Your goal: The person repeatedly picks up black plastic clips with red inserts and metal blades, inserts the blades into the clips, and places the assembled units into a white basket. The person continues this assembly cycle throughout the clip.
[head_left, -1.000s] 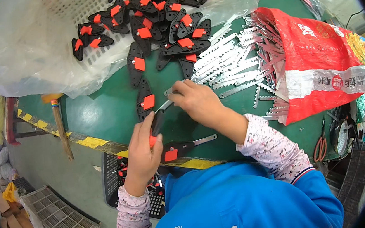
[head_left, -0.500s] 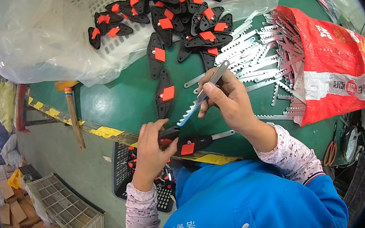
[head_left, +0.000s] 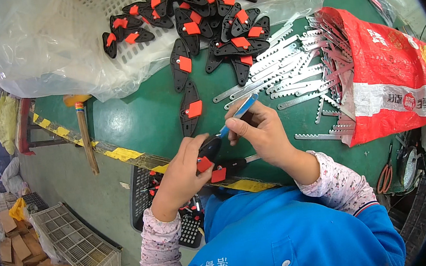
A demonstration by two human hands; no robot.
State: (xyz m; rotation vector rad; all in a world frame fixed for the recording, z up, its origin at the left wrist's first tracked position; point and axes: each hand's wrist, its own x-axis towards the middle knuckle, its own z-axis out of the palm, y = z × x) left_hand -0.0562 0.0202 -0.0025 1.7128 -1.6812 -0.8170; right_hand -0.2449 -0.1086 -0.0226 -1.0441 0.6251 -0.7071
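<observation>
Left hand: the left hand (head_left: 183,171) sits at lower centre of the frame, fingers curled snug around a black handle with a red tab (head_left: 206,154), right at the near edge of the table.
Right hand: the right hand (head_left: 263,129) is just to the right of it, fingers pinched closed on a thin saw blade (head_left: 238,114), blue-looking where it's held, that slants up and to the right; its lower end meets the handle in the left hand.
Second handle: another black handle (head_left: 226,170) with a red tab lies flat on the table just under both hands, a bit of metal sticking out on its right.
Table: green table (head_left: 137,118) with a yellow-and-black striped strip along its near edge.
Handle pile: a heap of the same black handles (head_left: 208,11) at upper centre, partly in a white basket lined with clear plastic (head_left: 42,42), partly spilled onto the table; two lie apart, one below the other, down toward the hands.
Blades: loose toothed metal blades (head_left: 290,65) fan out right of centre, coming out of a red and white bag (head_left: 392,79) lying on its side at the right.
Other stuff: a wooden-handled tool (head_left: 84,133) hangs off the table edge at left, white crates (head_left: 78,245) sit on the floor lower left, and a dark crate (head_left: 148,186) holding more handles is below the table edge.
</observation>
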